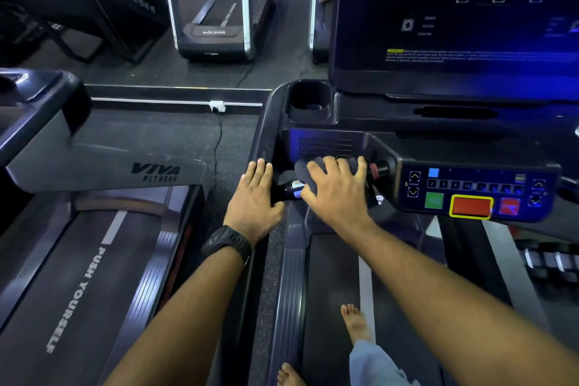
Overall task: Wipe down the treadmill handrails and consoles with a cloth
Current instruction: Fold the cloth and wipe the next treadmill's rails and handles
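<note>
Both forearms reach forward and down from the bottom of the view. The left hand (253, 194), with a black wristwatch (227, 243) on its wrist, lies palm-down on the dark curved side handrail of the treadmill (266, 135), fingers straight and close together, holding nothing. The right hand (338, 191) sits just to its right, fingers spread and bent over a bunched dark grey cloth (305, 171), pressing it onto the black crossbar grip with a silver sensor band (293, 189) just below the speaker grille. The cloth pokes out past the fingertips and on the thumb side.

To the right, the dark control panel (470, 191) carries a row of small keys that appear to read 2, 5, 8, 10, up and down arrows, a green square button (434, 200) and a red rectangular button edged in yellow (471, 206). Above it the large dark console screen (454, 19) shows an "OK" key between arrows; its smaller writing is too blurred to read. On the left, the neighbouring grey treadmill (94, 163) bears "VIVA FITNESS", and its black belt (78, 298) reads "PUSH YOURSELF". One bare foot (355, 323) stands on the near belt; another shows at the bottom edge.
</note>
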